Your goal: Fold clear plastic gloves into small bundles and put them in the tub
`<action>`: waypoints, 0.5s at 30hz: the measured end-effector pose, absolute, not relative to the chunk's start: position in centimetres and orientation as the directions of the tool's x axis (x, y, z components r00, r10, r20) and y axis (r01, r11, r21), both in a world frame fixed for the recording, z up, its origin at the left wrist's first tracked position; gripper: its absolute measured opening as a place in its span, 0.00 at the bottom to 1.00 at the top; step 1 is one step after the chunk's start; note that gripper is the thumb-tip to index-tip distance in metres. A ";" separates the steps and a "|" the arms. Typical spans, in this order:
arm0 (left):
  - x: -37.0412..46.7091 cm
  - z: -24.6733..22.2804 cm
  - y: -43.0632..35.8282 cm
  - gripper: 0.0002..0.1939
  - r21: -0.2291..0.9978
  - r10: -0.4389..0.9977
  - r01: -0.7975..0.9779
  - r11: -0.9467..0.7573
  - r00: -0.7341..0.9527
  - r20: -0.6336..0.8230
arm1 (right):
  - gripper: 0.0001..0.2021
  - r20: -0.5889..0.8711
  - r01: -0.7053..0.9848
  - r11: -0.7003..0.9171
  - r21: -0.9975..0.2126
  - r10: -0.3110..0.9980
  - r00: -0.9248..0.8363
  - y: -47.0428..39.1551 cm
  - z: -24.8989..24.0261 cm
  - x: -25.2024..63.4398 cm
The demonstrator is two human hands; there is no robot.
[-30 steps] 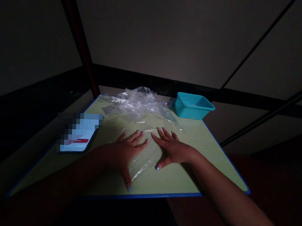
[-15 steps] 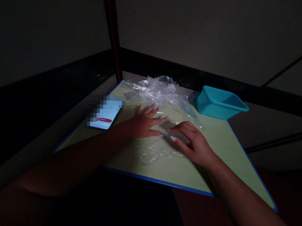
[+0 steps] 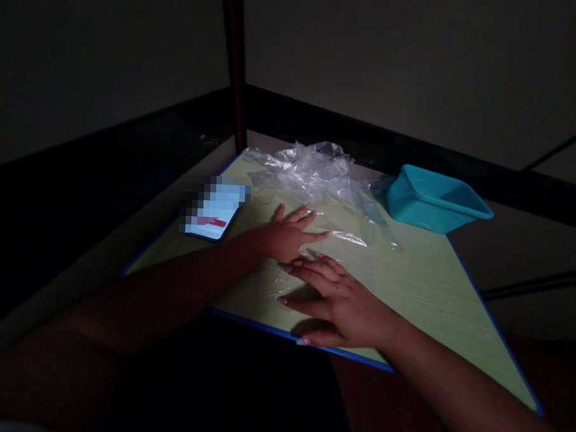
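Note:
A clear plastic bag lies spread flat over the middle of the yellow-green table. My left hand rests on it with the fingers spread. Closer to the table's front edge, my right hand is over the near part of the plastic, fingers stretched out and apart. Its thumb reaches the blue edging. Neither hand grips anything. Beyond the left hand sits a crumpled heap of clear plastic bags. Whether the flat bag is joined to that heap I cannot tell.
A phone with a lit screen lies at the table's left side. At the back right corner stands a teal plastic basket. Dark walls rise behind the table and to its left. The light is dim.
My right hand has moved left and nearer the front edge, its curled fingers now stretched out over the plastic. The left hand stays spread on the bag. The view has shifted slightly.

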State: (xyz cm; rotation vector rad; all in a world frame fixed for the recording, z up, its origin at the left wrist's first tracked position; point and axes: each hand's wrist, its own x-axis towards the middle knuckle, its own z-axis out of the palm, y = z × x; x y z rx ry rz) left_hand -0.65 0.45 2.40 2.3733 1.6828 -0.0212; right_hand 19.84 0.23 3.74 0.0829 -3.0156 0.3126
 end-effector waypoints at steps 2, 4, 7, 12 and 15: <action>-0.6 2.4 0.4 0.37 0.184 0.931 0.934 -0.306 0.334 -0.145 | 0.29 0.104 -0.074 0.974 -0.214 -0.052 -0.993 0.1 3.6 19.7; -0.6 2.3 0.4 0.36 0.182 0.935 0.937 -0.299 0.326 -0.140 | 0.30 0.096 -0.083 0.970 -0.229 -0.062 -0.993 -0.1 3.5 19.5; -0.7 2.3 0.3 0.35 0.183 0.937 0.935 -0.303 0.328 -0.122 | 0.29 0.101 -0.110 0.963 -0.245 -0.087 -0.991 -0.1 3.6 19.2; -0.7 2.3 0.2 0.38 0.193 0.938 0.935 -0.297 0.324 -0.125 | 0.24 0.192 -0.180 0.950 -0.256 -0.132 -0.972 0.4 4.3 19.6; -0.8 2.0 0.4 0.41 0.205 0.942 0.935 -0.290 0.317 -0.114 | 0.20 0.227 -0.236 0.932 -0.276 -0.176 -0.958 0.5 4.6 20.0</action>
